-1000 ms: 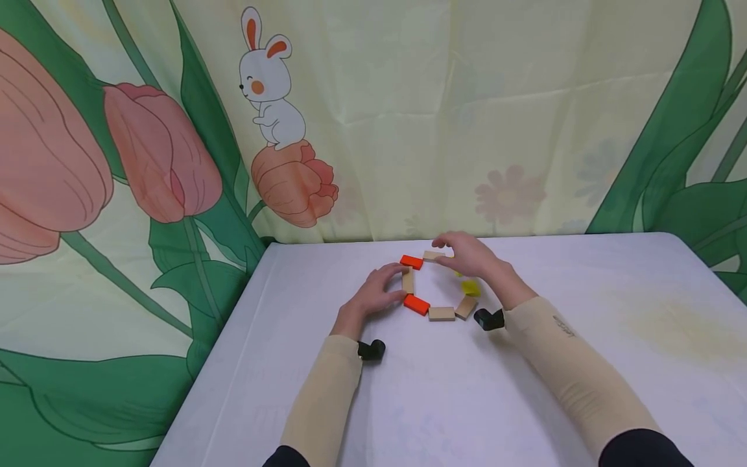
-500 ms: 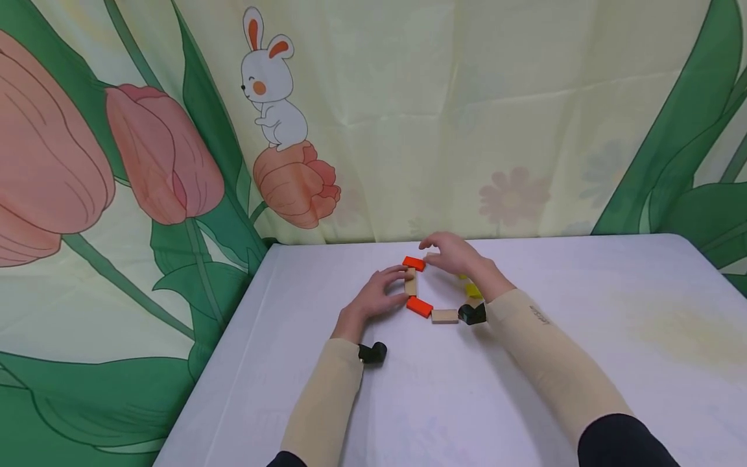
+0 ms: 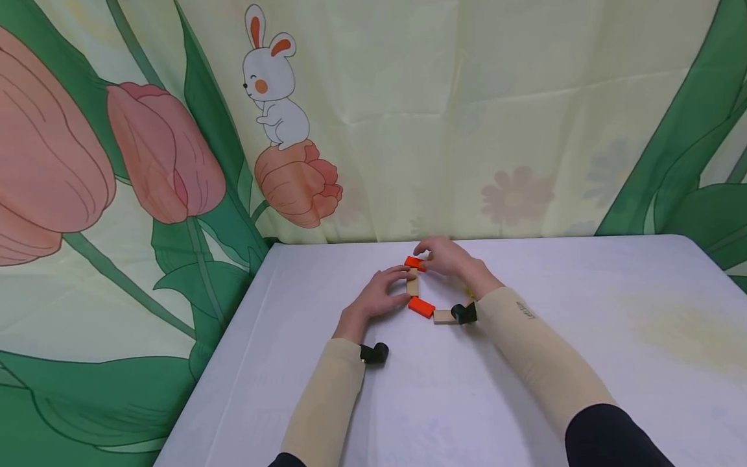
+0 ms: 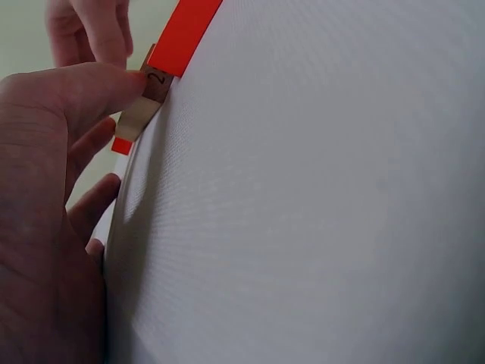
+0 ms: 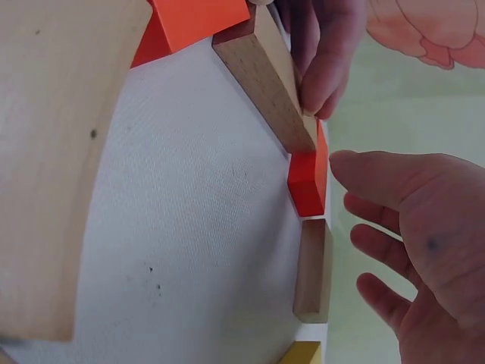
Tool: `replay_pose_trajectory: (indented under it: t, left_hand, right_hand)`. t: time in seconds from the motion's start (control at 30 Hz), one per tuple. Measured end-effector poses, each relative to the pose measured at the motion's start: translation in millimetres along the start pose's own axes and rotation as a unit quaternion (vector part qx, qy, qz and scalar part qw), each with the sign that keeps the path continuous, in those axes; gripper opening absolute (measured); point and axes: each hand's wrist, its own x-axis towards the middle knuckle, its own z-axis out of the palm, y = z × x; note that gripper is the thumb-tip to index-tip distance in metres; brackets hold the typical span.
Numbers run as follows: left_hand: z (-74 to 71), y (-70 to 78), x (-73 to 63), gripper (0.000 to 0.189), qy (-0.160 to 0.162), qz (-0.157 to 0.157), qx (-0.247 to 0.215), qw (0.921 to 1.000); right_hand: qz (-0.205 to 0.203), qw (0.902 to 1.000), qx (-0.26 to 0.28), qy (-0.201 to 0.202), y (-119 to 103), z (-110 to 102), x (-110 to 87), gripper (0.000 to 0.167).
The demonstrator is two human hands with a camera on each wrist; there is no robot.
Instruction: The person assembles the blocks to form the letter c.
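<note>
The left hand (image 3: 376, 296) held the left wooden block (image 3: 413, 287) by its two ends, with the thumb at the near end and a fingertip at the far end; its other fingers were loosely bent. This block lay on the white bench (image 3: 525, 415), between the far red block (image 3: 414, 263) and the near red block (image 3: 421, 307).

The right hand (image 3: 448, 258) was at the far red block, its fingers half spread and with nothing in their grasp. In the right wrist view the thumb was just beside this block, but I cannot tell if it touched.

Past a small gap from the far red block lay another wooden block (image 5: 312, 271), and after it a yellow block (image 5: 303, 353). A near wooden block (image 3: 445, 317) followed the near red one, partly covered by the black wrist camera (image 3: 464, 314). Behind the bench hung a curtain (image 3: 397, 162) printed with a rabbit and tulips.
</note>
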Motion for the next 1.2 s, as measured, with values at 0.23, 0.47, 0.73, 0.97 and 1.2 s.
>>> replay_pose_trajectory:
  t: [0.23, 0.47, 0.73, 0.97, 1.2]
  left_hand:
    - [-0.9, 1.6, -0.1, 0.048, -0.001, -0.016, -0.010, 0.9998]
    - [-0.9, 1.6, 1.3, 0.048, 0.002, -0.017, -0.013, 0.9998]
    - [-0.5, 0.5, 2.6, 0.048, 0.004, -0.012, -0.013, 0.9998]
    - [0.4, 0.4, 3.3, 0.047, 0.009, -0.009, -0.016, 0.9998]
    - [-0.8, 3.3, 2.4, 0.047, 0.008, -0.017, -0.016, 0.9997]
  right_hand:
    - [0.001, 0.9999, -0.012, -0.007, 1.0, 5.1, 4.2, 0.028]
    - [0.015, 0.9995, -0.022, -0.014, 2.7, 5.0, 5.9, 0.030]
    - [0.008, 0.9993, -0.036, -0.009, 7.0, 3.0, 8.5, 0.029]
    - [0.021, 0.9993, -0.031, -0.009, 11.8, -0.8, 6.6, 0.029]
    - [0.022, 0.9994, -0.027, -0.010, 15.7, -4.1, 5.2, 0.030]
